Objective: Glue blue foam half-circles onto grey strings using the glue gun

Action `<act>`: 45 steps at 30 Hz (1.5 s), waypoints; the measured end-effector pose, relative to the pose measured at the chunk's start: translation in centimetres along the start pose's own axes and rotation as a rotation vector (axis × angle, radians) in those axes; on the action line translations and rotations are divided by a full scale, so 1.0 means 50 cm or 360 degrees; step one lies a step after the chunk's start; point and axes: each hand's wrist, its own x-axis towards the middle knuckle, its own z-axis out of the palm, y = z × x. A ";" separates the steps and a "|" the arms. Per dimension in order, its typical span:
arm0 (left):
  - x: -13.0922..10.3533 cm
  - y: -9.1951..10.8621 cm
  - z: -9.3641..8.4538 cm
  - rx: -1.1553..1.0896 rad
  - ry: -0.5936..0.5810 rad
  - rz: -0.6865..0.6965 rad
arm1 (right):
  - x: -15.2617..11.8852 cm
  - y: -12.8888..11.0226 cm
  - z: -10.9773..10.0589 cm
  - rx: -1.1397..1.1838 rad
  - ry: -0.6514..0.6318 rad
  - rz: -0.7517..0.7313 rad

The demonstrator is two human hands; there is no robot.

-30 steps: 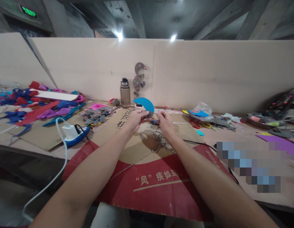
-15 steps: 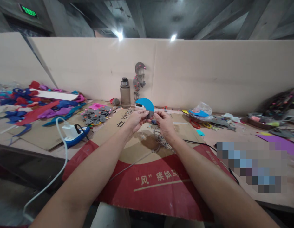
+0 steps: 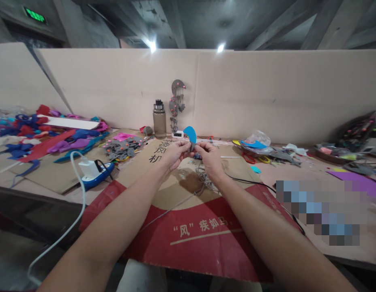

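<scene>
A blue crescent-shaped piece [image 3: 192, 133] stands upright between my hands, its lower end dark grey. My left hand [image 3: 176, 155] pinches that lower end from the left with closed fingers. From the right, the fingertips of my right hand [image 3: 209, 156] press together at the same end; I cannot make out whether a thread is between them. Beneath the hands, a tangle of grey cord [image 3: 205, 177] lies on a red and brown cardboard sheet [image 3: 203, 251], one strand trailing toward the lower left.
A bottle [image 3: 159, 123] and a hanging grey moon ornament [image 3: 177, 88] are at the back panel. Left are a blue power strip [image 3: 100, 177], grey pieces with pink dots [image 3: 123, 147] and coloured felt strips [image 3: 64, 142]. Yellow-handled scissors [image 3: 264, 159] and a purple sheet [image 3: 355, 182] lie right.
The blue crescent has turned in my fingers, so it looks narrower and a small white device behind it shows more. Both hands stay nearly in place.
</scene>
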 end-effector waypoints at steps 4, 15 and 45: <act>-0.001 -0.010 0.006 -0.0055 -0.0069 0.0096 | -0.004 -0.002 0.003 -0.0049 0.0061 0.0008; 0.005 -0.021 0.006 0.0033 0.0077 0.0132 | -0.003 0.004 0.002 -0.0514 0.0052 -0.0197; 0.002 0.003 0.001 -0.0071 0.0425 0.0246 | -0.014 0.018 -0.006 -0.0151 0.0189 0.0255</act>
